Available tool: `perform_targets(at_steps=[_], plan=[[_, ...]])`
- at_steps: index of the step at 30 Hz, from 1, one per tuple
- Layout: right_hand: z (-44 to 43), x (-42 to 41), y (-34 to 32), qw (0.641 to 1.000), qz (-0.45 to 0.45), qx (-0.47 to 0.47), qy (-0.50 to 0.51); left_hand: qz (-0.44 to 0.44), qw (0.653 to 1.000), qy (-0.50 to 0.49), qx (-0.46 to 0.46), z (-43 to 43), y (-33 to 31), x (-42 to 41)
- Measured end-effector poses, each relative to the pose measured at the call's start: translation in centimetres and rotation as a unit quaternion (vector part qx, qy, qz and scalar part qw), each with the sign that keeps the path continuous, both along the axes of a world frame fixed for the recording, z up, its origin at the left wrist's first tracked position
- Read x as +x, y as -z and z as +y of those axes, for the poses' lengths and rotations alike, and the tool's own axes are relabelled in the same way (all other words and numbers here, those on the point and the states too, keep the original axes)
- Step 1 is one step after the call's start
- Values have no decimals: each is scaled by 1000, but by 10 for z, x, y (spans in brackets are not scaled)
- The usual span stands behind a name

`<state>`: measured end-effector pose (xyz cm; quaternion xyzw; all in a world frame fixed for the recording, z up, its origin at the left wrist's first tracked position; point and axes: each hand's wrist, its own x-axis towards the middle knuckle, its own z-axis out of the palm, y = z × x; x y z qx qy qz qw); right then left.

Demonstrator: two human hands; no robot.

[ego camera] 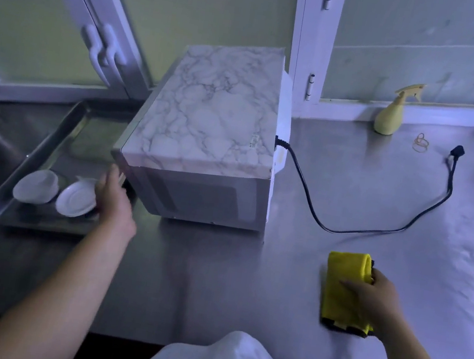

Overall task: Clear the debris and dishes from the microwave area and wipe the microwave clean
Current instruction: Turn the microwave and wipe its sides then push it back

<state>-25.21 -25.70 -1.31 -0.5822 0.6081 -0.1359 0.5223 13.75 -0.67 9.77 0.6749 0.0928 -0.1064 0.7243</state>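
The microwave [207, 119], its top covered in a marble pattern, stands on the steel worktop [214, 283] with its vented side towards the camera and its front facing left. Its black power cord [375, 230] trails across the worktop to the right, with the plug [457, 149] lying loose. The left hand [113, 194] reaches to the microwave's front lower corner with fingers stretched fairly straight, just beside a white plate [76, 198]; whether it touches the plate I cannot tell. A white bowl [36, 186] sits next to the plate. The right hand [372, 295] grips a folded yellow cloth [342, 287] resting on the worktop, well right of the microwave. A yellow spray bottle [391, 116] stands by the back wall, with rubber bands [420, 142] near it.
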Motion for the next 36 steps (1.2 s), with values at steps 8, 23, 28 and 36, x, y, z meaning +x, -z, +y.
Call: perform_targets(at_steps=[8, 23, 28, 36], plan=[[65, 44, -59, 922, -325, 130, -164, 100, 823, 555, 68, -11, 57, -150], [218, 188, -57, 980, -194, 6, -48, -70, 886, 454, 65, 49, 63, -58], [254, 223, -82, 938, -248, 161, 180, -179, 869, 461, -6, 80, 38, -33], [315, 224, -113, 721, -539, 337, 276, -294, 603, 741, -11, 131, 17, -27]])
